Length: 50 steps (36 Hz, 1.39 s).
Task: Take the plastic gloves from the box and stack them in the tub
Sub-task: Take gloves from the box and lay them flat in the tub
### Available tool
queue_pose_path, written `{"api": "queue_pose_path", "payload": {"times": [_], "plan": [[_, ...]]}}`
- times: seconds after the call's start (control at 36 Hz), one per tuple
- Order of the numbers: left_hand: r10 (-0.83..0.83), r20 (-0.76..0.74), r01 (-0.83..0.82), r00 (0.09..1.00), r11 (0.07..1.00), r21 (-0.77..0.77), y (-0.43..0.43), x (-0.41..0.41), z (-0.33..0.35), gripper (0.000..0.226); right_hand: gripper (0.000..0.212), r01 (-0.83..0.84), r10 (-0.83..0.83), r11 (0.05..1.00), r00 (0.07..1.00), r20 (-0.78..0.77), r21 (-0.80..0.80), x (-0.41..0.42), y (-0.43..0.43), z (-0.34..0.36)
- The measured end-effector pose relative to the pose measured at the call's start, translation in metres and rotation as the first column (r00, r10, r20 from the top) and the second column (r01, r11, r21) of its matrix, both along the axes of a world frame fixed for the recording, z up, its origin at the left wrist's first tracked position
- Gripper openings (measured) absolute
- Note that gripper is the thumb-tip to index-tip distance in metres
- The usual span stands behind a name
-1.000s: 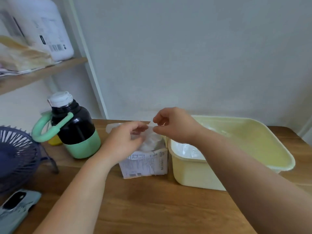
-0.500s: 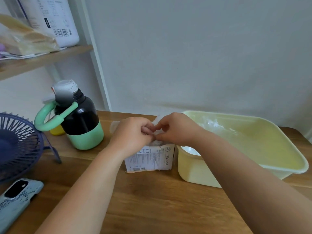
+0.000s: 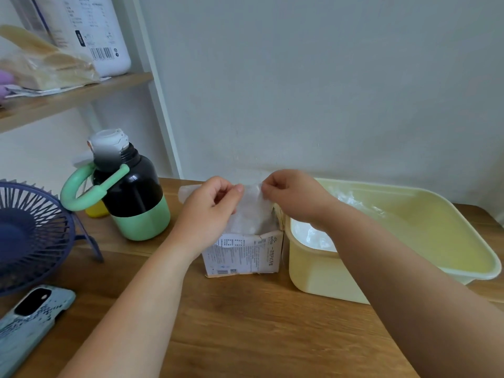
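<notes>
While half out of the box (image 3: 242,255), stretched upright as a thin clear plastic glove (image 3: 252,211) between two pinches, lower part down inside the carton opening. Parked on the worktop (image 3: 245,323), hard against or just beside the near-left wall of the yellow tub (image 3: 321,276); cannot tell if touching. In the tub's near-left corner, stacked gloves (image 3: 313,238) already lying pale and fairly flat. Likely trouble from here: dragging a second glove up, since clingy film; lifting or tipping the light box, since nothing pinning it down; tearing the film if pulled apart sideways too hard; landing crumpled off the stack if dropped carelessly. Gripped at the top-left edge by left hand (image 3: 210,211), narrow, thumb against forefinger, other fingers curled in. Gripped at the top-right edge by right hand (image 3: 294,197), likewise a tight narrow pinch, forearm crossing over the tub's near corner. Further out: black-and-green bottle (image 3: 133,197) left of the box, blue fan (image 3: 30,233) and phone (image 3: 30,320) at the worktop's left edge, shelf (image 3: 68,102) above with a white jug (image 3: 101,36).
</notes>
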<state>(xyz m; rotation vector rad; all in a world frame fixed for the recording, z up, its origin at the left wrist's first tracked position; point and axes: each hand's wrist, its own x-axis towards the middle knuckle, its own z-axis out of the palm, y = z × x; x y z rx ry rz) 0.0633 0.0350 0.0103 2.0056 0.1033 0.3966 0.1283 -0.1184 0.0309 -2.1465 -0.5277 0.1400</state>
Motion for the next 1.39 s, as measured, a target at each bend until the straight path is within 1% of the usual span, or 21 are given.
{"api": "queue_pose_path", "payload": {"times": [0.11, 0.22, 0.33, 0.39, 0.47, 0.56, 0.61, 0.64, 0.67, 0.72, 0.75, 0.81, 0.89, 0.92, 0.97, 1.03, 1.08, 1.14, 1.22, 1.28, 1.39], "plan": [[-0.034, -0.051, 0.037, 0.998, 0.997, 0.069, 0.001, -0.002, 0.0, 0.027, 0.024, 0.078, -0.058, 0.984, 0.991, -0.122, 0.158, 0.002, 0.0, 0.001], [-0.122, -0.135, 0.153, 0.983, 0.957, 0.248, 0.002, 0.0, -0.003, 0.008, 0.025, 0.166, -0.081, 0.905, 0.971, -0.224, 0.392, 0.003, -0.001, 0.004], [-0.135, -0.221, 0.22, 0.966, 0.877, 0.427, 0.003, 0.003, -0.008, 0.031, 0.021, 0.246, -0.005, 0.718, 0.937, -0.349, 0.651, 0.004, -0.002, 0.016], [-0.106, -0.224, 0.205, 0.969, 0.848, 0.488, 0.001, 0.004, -0.007, 0.037, 0.024, 0.299, 0.061, 0.58, 0.911, -0.407, 0.758, 0.006, -0.004, 0.022], [-0.091, -0.22, 0.194, 0.971, 0.836, 0.513, -0.002, 0.006, -0.008, 0.039, 0.029, 0.345, 0.199, 0.361, 0.879, -0.433, 0.866, 0.005, -0.014, 0.034], [-0.089, -0.124, 0.138, 0.988, 0.867, 0.479, -0.007, 0.007, -0.007, 0.04, 0.028, 0.353, 0.287, 0.25, 0.862, -0.417, 0.902, 0.002, -0.027, 0.043], [-0.037, 0.062, 0.021, 0.997, 0.968, 0.251, -0.013, 0.007, 0.0, 0.033, 0.022, 0.326, 0.321, 0.268, 0.857, -0.403, 0.907, -0.002, -0.034, 0.046], [-0.005, 0.127, 0.001, 0.992, 0.999, 0.032, -0.018, 0.007, 0.007, 0.028, 0.017, 0.308, 0.341, 0.284, 0.852, -0.396, 0.908, -0.004, -0.037, 0.047], [0.002, 0.157, 0.032, 0.988, 0.976, -0.215, -0.02, 0.007, 0.014, 0.026, 0.012, 0.288, 0.369, 0.3, 0.844, -0.389, 0.909, -0.005, -0.039, 0.047], [-0.122, 0.149, 0.185, 0.981, 0.809, -0.557, -0.027, 0.008, 0.028, 0.039, 0.009, 0.249, 0.418, 0.318, 0.829, -0.371, 0.915, -0.008, -0.045, 0.045], [-0.206, 0.137, 0.247, 0.969, 0.757, -0.604, -0.029, 0.008, 0.032, 0.05, 0.011, 0.236, 0.438, 0.325, 0.821, -0.366, 0.916, -0.009, -0.047, 0.044], [-0.31, 0.087, 0.304, 0.947, 0.772, -0.558, -0.04, 0.008, 0.036, 0.057, 0.019, 0.226, 0.461, 0.331, 0.808, -0.366, 0.916, -0.008, -0.054, 0.041], [-0.2, 0.076, 0.207, 0.977, 0.79, -0.577, -0.056, 0.011, 0.033, 0.028, 0.02, 0.177, 0.469, 0.389, 0.807, -0.36, 0.904, -0.008, -0.066, 0.037], [-0.17, 0.101, 0.196, 0.98, 0.756, -0.625, -0.061, 0.013, 0.033, 0.018, 0.015, 0.124, 0.473, 0.434, 0.812, -0.343, 0.892, -0.009, -0.071, 0.036], [-0.181, 0.178, 0.253, 0.967, 0.646, -0.72, -0.065, 0.014, 0.036, 0.016, 0.014, 0.026, 0.513, 0.5, 0.796, -0.321, 0.865, -0.011, -0.083, 0.037], [-0.228, 0.239, 0.327, 0.944, 0.541, -0.775, -0.065, 0.016, 0.04, 0.014, 0.023, 0.046, 0.565, 0.493, 0.742, -0.361, 0.869, -0.009, -0.098, 0.041], [-0.265, 0.229, 0.343, 0.937, 0.564, -0.752, -0.066, 0.015, 0.046, 0.017, 0.035, 0.075, 0.543, 0.518, 0.74, -0.396, 0.852, -0.008, -0.111, 0.047], [-0.288, 0.146, 0.311, 0.947, 0.694, -0.65, -0.068, 0.014, 0.055, 0.021, 0.049, 0.047, 0.443, 0.644, 0.791, -0.422, 0.764, -0.009, -0.118, 0.056], [-0.324, -0.024, 0.303, 0.946, 0.905, -0.299, -0.067, 0.014, 0.063, 0.023, 0.059, 0.005, 0.315, 0.777, 0.863, -0.395, 0.63, -0.011, -0.116, 0.069], [-0.353, -0.099, 0.349, 0.93, 0.936, -0.053, -0.068, 0.013, 0.068, 0.023, 0.053, -0.043, 0.266, 0.842, 0.9, -0.345, 0.538, -0.013, -0.111, 0.075], [-0.367, -0.176, 0.384, 0.913, 0.921, 0.072, -0.071, 0.011, 0.077, 0.034, 0.048, -0.15, 0.211, 0.961, 0.942, -0.26, 0.233, -0.023, -0.1, 0.077]]}}
